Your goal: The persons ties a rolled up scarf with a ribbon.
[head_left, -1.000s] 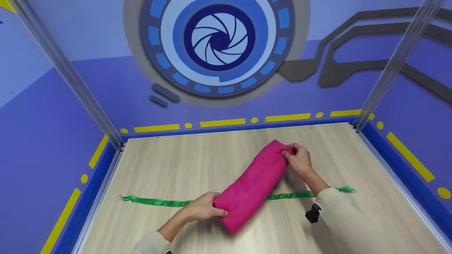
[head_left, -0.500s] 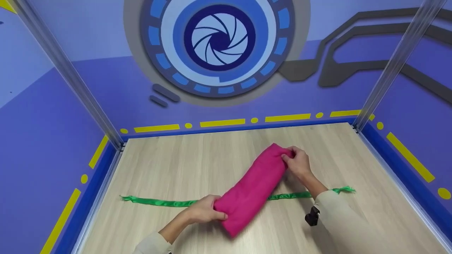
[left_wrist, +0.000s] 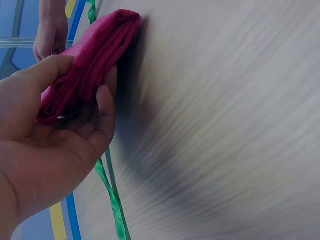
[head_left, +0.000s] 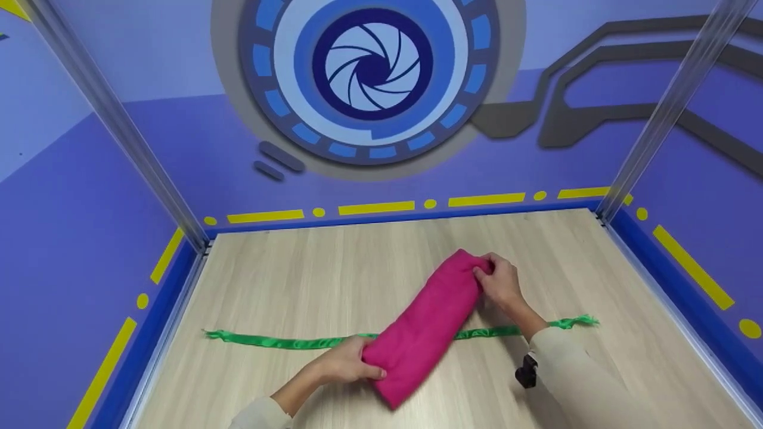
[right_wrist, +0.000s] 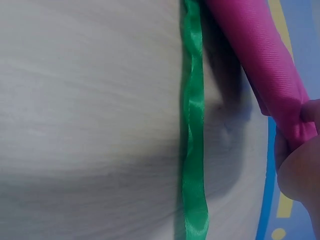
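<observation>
A pink folded cloth [head_left: 426, 328], long and narrow, slants across the middle of the table in both hands. My left hand [head_left: 344, 361] grips its near end, thumb on top; the left wrist view shows the stacked layers of the cloth [left_wrist: 97, 55] between thumb and curled fingers. At the far end my right hand [head_left: 502, 283] pinches a corner. Under the cloth a green satin ribbon [head_left: 280, 344] stretches left to right, its middle hidden. In the right wrist view, the ribbon [right_wrist: 194, 125] lies flat, with the raised cloth [right_wrist: 265, 55] beside it.
The wood-grain table [head_left: 286, 274] is enclosed by a blue-purple printed back wall [head_left: 179, 149] and side walls. Metal posts [head_left: 119, 113] stand at the back corners. A small black device [head_left: 527, 372] sits at my right cuff.
Both hands have drawn the pink cloth slightly toward me, lowering it in the head view. The grips look the same, and the ribbon lies where it was.
</observation>
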A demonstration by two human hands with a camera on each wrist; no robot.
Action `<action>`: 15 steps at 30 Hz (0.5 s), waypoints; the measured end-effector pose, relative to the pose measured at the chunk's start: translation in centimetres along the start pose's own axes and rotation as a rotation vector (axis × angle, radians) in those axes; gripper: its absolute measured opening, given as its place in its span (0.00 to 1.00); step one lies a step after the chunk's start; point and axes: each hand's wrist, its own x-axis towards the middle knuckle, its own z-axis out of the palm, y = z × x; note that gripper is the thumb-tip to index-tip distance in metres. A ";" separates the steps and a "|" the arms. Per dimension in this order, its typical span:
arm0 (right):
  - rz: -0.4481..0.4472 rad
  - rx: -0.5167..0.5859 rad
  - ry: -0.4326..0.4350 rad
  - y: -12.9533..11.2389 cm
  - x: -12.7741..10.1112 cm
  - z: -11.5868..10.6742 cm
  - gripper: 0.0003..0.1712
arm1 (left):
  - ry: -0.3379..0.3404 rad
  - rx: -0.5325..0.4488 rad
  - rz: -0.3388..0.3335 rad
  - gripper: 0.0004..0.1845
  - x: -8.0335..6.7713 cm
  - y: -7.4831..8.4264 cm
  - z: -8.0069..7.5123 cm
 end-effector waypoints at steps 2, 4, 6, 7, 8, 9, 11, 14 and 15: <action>-0.002 0.004 -0.020 0.2 -0.1 0.0 0.10 | 0.011 0.016 -0.017 0.19 0.0 -0.1 0.2; 0.002 0.016 -0.040 0.4 -0.1 -0.1 0.11 | 0.020 0.041 -0.036 0.22 0.1 -0.2 0.3; 0.011 0.025 -0.058 0.7 -0.1 -0.3 0.12 | 0.025 0.064 -0.048 0.25 0.1 -0.3 0.4; 0.020 0.031 -0.066 0.8 -0.1 -0.4 0.13 | 0.027 0.075 -0.052 0.27 0.1 -0.4 0.4; 0.032 0.036 -0.072 1.0 -0.2 -0.5 0.14 | 0.030 0.084 -0.054 0.28 0.1 -0.4 0.4; 0.043 0.036 -0.076 1.1 -0.2 -0.6 0.15 | 0.033 0.090 -0.056 0.29 0.1 -0.4 0.4; 0.063 0.035 -0.086 1.4 -0.2 -0.8 0.16 | 0.043 0.088 -0.058 0.30 0.1 -0.5 0.3; 0.091 0.038 -0.105 1.9 -0.3 -1.3 0.17 | 0.068 0.063 -0.068 0.29 -0.1 -0.5 0.3; 0.093 0.039 -0.112 2.1 -0.4 -1.4 0.18 | 0.078 0.054 -0.074 0.28 -0.2 -0.6 0.3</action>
